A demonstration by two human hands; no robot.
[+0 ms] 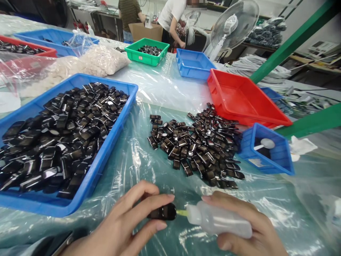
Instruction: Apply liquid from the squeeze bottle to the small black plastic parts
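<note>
Between the thumb and fingers of my left hand (133, 217) is a small glossy black plastic casing (163, 212), its rounded end facing right. My right hand (247, 224) is wrapped round a translucent white squeeze bottle (221, 218) lying nearly level. The bottle's thin yellowish tip points left and meets, or almost meets, the casing's rounded end. Beyond both hands lies a loose pile of similar black casings (197, 145) on the plastic-covered table. To the left, a large blue tray (106, 156) holds many more of them.
At the right stand a small blue bin (266, 156) with a round pale object inside and a red tray (245, 96). Further back are a blue tray (194, 64), a green tray (145, 57) of dark parts, a bag of pale pieces (103, 58) and a fan (231, 25). Two people work behind.
</note>
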